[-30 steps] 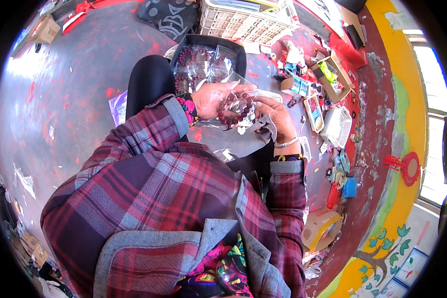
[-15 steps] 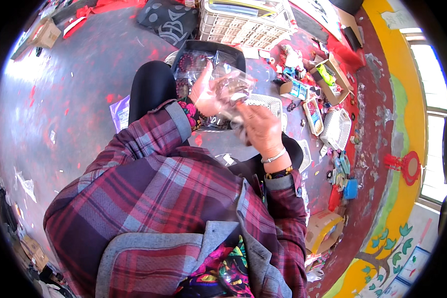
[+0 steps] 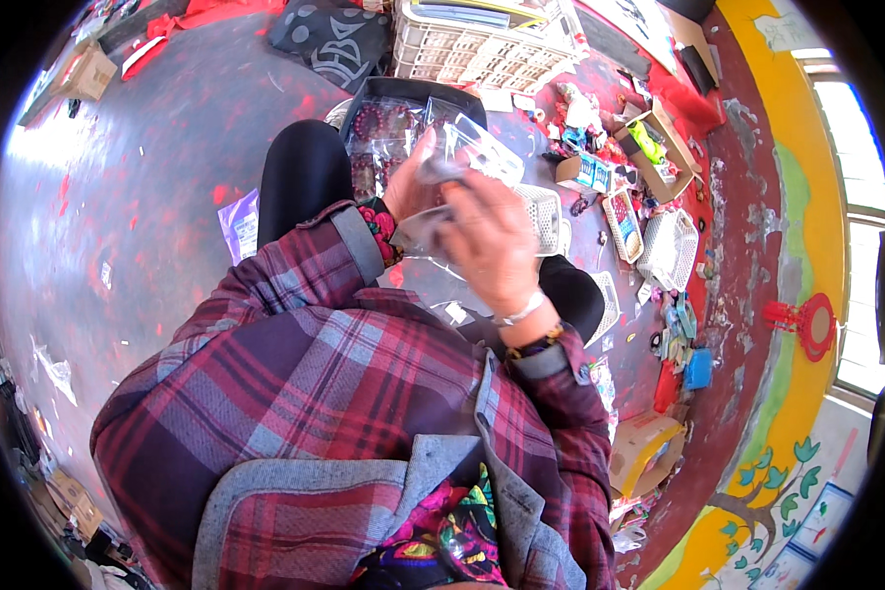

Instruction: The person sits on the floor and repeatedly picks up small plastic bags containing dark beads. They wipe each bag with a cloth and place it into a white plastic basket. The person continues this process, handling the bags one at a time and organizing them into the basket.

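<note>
Over the black box between my knees, my left hand holds a clear plastic bag from its left side, thumb up. My right hand reaches across from the right, its fingers curled onto the same bag and blurred by motion. The bag's contents are hidden behind the fingers. Just beyond my hands lies another piece of clear plastic packaging, shiny with glare. Inside the black box lie several clear packets of dark red beaded strings.
A cream plastic crate and a dark patterned bag stand beyond the box. To the right are a white basket, an open carton and loose small goods. A purple packet lies left of my knee.
My right hand has moved left and inward over my left hand, covering more of the bag. The shiny plastic beyond the hands now shows more plainly.
</note>
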A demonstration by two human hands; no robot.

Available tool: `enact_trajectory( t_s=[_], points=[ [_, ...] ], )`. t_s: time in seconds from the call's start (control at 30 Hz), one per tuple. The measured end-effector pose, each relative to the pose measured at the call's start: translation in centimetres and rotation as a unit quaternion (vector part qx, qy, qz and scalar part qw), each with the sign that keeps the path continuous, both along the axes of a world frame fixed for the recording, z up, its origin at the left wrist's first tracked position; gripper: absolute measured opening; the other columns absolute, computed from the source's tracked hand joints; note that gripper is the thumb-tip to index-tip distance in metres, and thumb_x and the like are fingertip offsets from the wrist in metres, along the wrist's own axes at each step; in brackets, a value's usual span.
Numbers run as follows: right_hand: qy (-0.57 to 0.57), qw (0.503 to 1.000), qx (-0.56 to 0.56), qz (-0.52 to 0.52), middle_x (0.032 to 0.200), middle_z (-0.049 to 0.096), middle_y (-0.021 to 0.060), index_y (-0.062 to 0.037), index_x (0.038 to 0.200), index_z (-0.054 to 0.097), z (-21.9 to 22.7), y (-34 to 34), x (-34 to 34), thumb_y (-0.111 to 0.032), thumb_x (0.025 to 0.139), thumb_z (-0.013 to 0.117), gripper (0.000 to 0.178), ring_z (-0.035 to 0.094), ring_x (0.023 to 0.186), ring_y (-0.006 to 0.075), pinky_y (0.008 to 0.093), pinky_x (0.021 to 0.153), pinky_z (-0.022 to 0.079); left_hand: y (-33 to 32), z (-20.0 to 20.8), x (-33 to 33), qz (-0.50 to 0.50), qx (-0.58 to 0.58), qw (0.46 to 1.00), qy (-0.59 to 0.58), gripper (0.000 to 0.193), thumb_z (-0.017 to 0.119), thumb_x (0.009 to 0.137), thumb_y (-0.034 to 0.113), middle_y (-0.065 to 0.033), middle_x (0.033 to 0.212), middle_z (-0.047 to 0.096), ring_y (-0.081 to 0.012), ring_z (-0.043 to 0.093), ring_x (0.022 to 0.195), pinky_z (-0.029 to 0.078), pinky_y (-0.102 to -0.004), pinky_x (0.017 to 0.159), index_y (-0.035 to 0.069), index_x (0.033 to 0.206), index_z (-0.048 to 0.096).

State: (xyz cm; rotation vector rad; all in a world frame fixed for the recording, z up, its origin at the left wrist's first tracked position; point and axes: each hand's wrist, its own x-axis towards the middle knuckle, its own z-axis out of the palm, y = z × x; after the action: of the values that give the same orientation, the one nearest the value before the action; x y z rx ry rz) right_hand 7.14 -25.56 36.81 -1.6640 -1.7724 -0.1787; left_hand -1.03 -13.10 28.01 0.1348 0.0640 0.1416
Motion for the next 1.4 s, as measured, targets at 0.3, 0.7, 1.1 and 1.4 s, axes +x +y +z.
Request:
enact_trajectory(
  t_s=[0.3, 0.7, 1.1, 1.4],
  points=[
    [-0.123, 0.989, -0.034, -0.07, 0.117, 0.055, 0.0081, -0.0106, 0.102, 0.064, -3.0, 3.0, 3.6, -0.021, 0.078, 0.062, 0.026, 0.052, 0.106, 0.0281, 0.0415, 0.08, 0.046, -0.9, 0.5, -0.1, -0.053, -0.018, 0.998, 0.042, 0.053, 0.046, 0.089, 0.052, -0.01, 0.128, 0.049, -0.0303, 0.048, 0.117, 0.038, -0.0536, 0.096, 0.016, 0.128, 0.046],
    [0.217, 0.863, -0.285, -0.356, 0.07, 0.065, 0.015, -0.0064, 0.084, 0.069, -8.1, -4.5, 16.2, -0.028, 0.083, 0.053, 0.026, 0.062, 0.061, 0.0278, 0.0364, 0.058, 0.047, 4.6, 2.0, -0.3, 0.134, 0.094, 0.986, 0.039, 0.036, 0.05, 0.09, 0.023, -0.0161, 0.099, 0.062, -0.0307, 0.061, 0.093, 0.049, -0.0485, 0.08, -0.002, 0.116, 0.052],
    [0.417, 0.81, -0.23, -0.343, 0.066, 0.064, 0.0055, -0.004, 0.09, 0.07, -9.7, -9.5, 13.8, -0.018, 0.085, 0.058, 0.02, 0.053, 0.059, 0.008, 0.0248, 0.055, 0.043, 12.3, -10.5, -3.4, 0.211, 0.2, 0.907, 0.304, 0.022, 0.058, 0.083, 0.007, -0.0082, 0.087, 0.065, -0.0201, 0.063, 0.08, 0.053, -0.0386, 0.066, 0.002, 0.105, 0.058],
    [0.42, 0.816, -0.226, -0.328, 0.069, 0.064, 0.0104, -0.0019, 0.09, 0.068, -9.9, -9.6, 14.0, -0.019, 0.085, 0.06, 0.02, 0.058, 0.064, 0.0119, 0.0268, 0.062, 0.046, 2.2, -16.9, 4.9, 0.093, 0.22, 0.9, 0.364, 0.025, 0.054, 0.082, 0.001, -0.0066, 0.091, 0.064, -0.016, 0.062, 0.074, 0.048, -0.0273, 0.06, 0.003, 0.107, 0.057]
  ],
)
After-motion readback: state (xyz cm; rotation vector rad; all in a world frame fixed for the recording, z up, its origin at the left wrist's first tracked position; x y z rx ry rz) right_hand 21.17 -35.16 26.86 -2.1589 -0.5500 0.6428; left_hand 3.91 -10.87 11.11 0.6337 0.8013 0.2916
